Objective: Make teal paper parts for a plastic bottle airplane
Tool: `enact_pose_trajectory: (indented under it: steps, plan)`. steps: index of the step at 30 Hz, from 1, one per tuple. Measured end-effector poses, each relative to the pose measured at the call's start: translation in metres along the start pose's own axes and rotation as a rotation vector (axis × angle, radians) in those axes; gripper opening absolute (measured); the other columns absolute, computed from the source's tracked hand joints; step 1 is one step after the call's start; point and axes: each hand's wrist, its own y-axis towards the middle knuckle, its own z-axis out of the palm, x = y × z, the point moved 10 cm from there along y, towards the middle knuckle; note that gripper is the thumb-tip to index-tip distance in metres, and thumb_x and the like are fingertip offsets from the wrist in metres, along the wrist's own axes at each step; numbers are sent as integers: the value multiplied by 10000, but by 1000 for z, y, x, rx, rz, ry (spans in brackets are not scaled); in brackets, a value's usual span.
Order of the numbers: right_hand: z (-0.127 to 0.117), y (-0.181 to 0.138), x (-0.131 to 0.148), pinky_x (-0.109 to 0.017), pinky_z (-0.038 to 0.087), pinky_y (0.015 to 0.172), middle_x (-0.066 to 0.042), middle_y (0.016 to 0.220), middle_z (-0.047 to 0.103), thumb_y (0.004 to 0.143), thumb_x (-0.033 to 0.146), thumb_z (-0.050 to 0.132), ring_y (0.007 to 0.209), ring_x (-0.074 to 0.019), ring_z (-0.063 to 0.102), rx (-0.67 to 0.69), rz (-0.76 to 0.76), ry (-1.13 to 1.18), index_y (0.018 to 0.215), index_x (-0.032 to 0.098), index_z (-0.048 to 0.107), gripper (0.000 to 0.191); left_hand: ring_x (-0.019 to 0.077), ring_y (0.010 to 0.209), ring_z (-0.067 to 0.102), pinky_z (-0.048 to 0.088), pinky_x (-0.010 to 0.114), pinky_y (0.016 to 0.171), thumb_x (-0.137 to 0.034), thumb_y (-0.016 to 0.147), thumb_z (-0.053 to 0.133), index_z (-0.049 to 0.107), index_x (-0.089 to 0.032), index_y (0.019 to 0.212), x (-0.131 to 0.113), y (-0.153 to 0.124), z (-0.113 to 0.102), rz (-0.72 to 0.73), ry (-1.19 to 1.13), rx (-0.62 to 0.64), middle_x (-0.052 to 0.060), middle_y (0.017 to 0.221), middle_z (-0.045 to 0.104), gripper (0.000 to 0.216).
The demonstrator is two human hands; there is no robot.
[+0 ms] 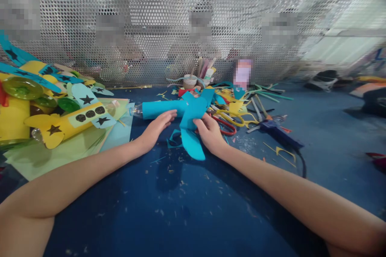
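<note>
A turquoise foam airplane (177,109), built round a clear bottle whose neck points left, lies on the blue table (187,209). My left hand (155,128) rests on the underside of its body, fingers curled against the foam. My right hand (209,133) grips the plane at the wing root, thumb on top. One turquoise wing (193,147) hangs down toward me between both hands.
Finished yellow and turquoise foam planes (72,119) lie on green paper sheets (60,148) at left. Scissors (224,125), a dark blue glue gun (279,131), foam scraps and a cup of sticks (190,81) crowd the middle back. A perforated metal screen (169,16) stands behind, people beyond it.
</note>
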Motion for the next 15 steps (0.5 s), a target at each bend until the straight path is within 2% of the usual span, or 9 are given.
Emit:
enact_pose_trajectory:
  steps: [1, 3, 6, 9, 12, 15]
  plan:
    - [1, 0, 3, -289, 407, 539, 27, 620, 445, 808, 376, 475, 576, -141, 449, 14, -21, -30, 723, 217, 465, 181, 264, 1298, 478, 379, 376, 1067, -544, 833, 557, 638, -252, 1147, 0, 1, -2, 14, 13, -13, 61, 1349, 577, 436]
    - [5, 0, 12, -295, 413, 575, 11, 644, 494, 826, 379, 488, 609, -146, 464, 53, -86, -98, 722, 209, 484, 200, 270, 1306, 467, 380, 380, 1064, -546, 845, 538, 605, -250, 1198, -1, 3, -3, 34, 37, -13, 72, 1367, 556, 465]
    - [12, 0, 18, -293, 395, 583, 2, 644, 525, 830, 395, 521, 604, -140, 464, 119, -144, -189, 676, 204, 478, 249, 282, 1168, 570, 446, 395, 977, -517, 841, 573, 558, -243, 1260, -3, 1, 1, 38, 114, 44, 91, 1158, 659, 502]
    - [18, 0, 15, -282, 373, 551, 8, 617, 510, 842, 440, 514, 575, -134, 453, 167, -154, -215, 643, 208, 460, 311, 242, 952, 637, 500, 360, 826, -415, 825, 631, 478, -271, 1307, -7, -4, 4, 35, 175, 66, 49, 941, 668, 526]
    - [22, 1, 11, -277, 369, 547, 13, 598, 493, 871, 475, 463, 573, -134, 449, 188, -159, -220, 621, 213, 440, 363, 182, 840, 625, 501, 307, 736, -302, 808, 652, 425, -287, 1255, -9, -8, 14, 55, 164, 164, 17, 940, 632, 502]
    - [21, 5, 9, -284, 370, 547, 16, 567, 488, 851, 498, 494, 558, -138, 458, 183, -130, -288, 593, 217, 415, 389, 147, 776, 590, 487, 287, 709, -222, 783, 659, 502, -254, 1101, -13, -10, 24, 123, 251, 266, 3, 925, 596, 356]
